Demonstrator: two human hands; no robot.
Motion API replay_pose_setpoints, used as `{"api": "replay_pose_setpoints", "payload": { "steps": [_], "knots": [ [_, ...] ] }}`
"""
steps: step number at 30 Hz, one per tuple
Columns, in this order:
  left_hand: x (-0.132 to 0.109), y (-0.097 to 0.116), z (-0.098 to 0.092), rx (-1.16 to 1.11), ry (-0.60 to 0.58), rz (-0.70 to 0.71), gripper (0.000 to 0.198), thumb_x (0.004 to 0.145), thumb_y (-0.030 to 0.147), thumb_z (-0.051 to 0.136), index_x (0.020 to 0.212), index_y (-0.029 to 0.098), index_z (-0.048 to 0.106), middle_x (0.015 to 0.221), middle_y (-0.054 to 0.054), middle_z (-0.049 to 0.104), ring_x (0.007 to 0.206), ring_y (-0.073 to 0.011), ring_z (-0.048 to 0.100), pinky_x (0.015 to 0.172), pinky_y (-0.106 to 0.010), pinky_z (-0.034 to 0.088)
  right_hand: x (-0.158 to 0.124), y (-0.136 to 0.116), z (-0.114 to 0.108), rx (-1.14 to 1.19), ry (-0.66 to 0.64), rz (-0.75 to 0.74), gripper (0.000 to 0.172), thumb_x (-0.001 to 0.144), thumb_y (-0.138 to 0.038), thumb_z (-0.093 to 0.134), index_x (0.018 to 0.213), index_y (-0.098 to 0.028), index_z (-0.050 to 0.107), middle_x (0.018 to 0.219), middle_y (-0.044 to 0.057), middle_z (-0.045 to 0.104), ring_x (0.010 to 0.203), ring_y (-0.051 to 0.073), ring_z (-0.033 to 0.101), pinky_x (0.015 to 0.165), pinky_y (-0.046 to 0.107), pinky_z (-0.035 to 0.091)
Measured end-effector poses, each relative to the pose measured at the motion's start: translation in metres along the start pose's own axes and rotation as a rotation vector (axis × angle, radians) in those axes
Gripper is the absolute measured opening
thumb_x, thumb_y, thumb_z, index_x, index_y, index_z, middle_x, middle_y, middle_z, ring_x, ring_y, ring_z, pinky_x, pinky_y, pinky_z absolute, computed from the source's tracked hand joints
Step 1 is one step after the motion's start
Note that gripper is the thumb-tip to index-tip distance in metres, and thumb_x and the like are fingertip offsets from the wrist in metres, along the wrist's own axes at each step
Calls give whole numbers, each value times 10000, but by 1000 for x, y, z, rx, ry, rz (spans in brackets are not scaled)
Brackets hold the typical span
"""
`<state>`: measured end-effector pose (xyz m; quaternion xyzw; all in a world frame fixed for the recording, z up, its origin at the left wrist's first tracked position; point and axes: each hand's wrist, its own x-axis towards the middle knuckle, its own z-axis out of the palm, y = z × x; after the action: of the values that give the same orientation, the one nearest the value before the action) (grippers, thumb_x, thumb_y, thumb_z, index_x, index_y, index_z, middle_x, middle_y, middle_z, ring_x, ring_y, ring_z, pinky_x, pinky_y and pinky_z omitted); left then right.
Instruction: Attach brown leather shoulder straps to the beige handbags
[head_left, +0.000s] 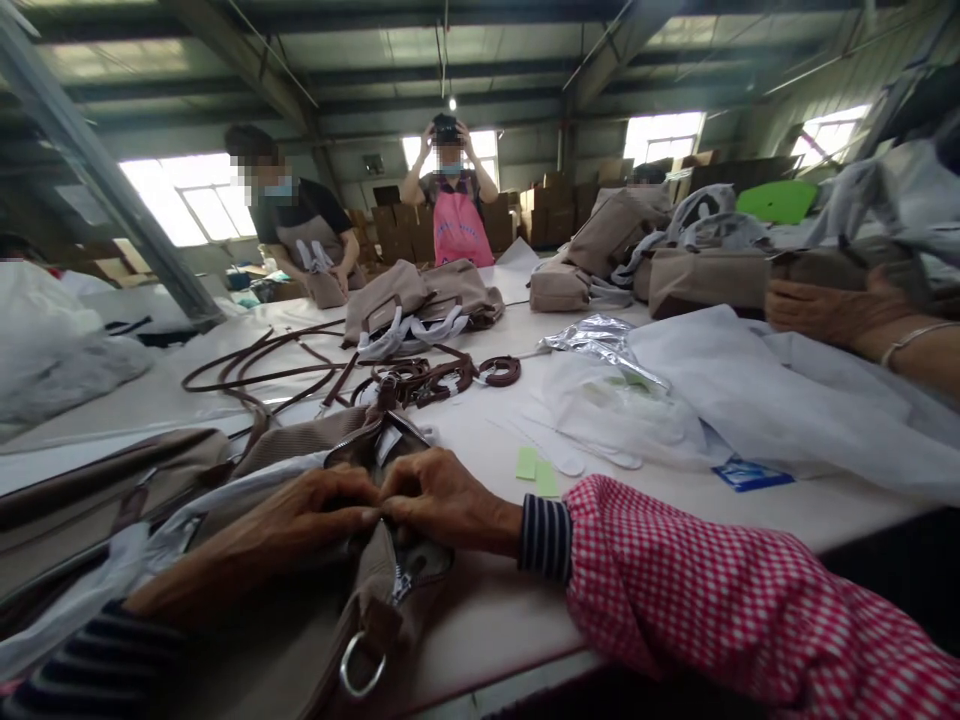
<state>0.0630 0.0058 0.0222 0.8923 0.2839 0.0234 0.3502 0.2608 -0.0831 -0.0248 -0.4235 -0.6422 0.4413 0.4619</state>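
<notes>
A taupe handbag [255, 640] lies in front of me at the table's near edge, its zipper [403, 580] partly apart and a metal ring [363, 664] on its near end. My left hand [330, 510] pinches the bag's edge beside the zip opening. Right against it, my right hand [442, 495] has thumb and fingers closed on the same edge. The fingertips of both hands meet there, and whatever small part sits between them is hidden. Another taupe bag [112, 490] lies to the left, with white wrapping between the two.
Brown straps [262, 375] and coiled straps [450, 378] lie beyond the bag. Green paper slips [536, 470], white plastic sheeting [750, 370] and a blue packet [752, 473] are to the right. More bags [420, 295] stand farther back. Another person's hand [832, 310] touches a bag at right; two people stand opposite.
</notes>
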Motion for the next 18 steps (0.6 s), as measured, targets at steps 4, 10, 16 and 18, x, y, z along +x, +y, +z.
{"api": "replay_pose_setpoints", "payload": {
  "steps": [4, 10, 16, 18],
  "knots": [
    [-1, 7, 6, 18, 20, -32, 350, 861, 492, 633, 860, 159, 744, 902, -56, 702, 872, -223, 629, 787, -288, 465, -5, 2, -3, -19, -21, -51, 169, 759, -28, 595, 827, -160, 675, 739, -27, 658, 672, 110, 613, 629, 210, 449],
    [-17, 15, 20, 44, 201, 4, 232, 916, 394, 628, 884, 184, 720, 931, -21, 666, 927, -205, 600, 852, -305, 438, -10, 1, -12, -165, -69, -162, 308, 769, -4, 534, 1004, -185, 618, 885, -4, 671, 800, 136, 615, 726, 243, 471],
    [-28, 17, 32, 51, 290, 158, 154, 1004, 323, 585, 951, 200, 661, 1073, -18, 637, 1051, -194, 559, 968, -322, 427, -3, 18, -18, -702, -147, -313, 291, 847, -30, 457, 1060, -166, 602, 1036, 57, 570, 843, 156, 531, 775, 280, 449],
    [-30, 21, 33, 99, 274, 166, 166, 1040, 319, 535, 980, 209, 644, 1082, -16, 626, 1046, -187, 549, 964, -323, 431, -1, 21, -19, -769, -191, -315, 296, 892, -63, 439, 1126, -161, 592, 1070, 65, 546, 821, 153, 513, 745, 275, 445]
  ]
}}
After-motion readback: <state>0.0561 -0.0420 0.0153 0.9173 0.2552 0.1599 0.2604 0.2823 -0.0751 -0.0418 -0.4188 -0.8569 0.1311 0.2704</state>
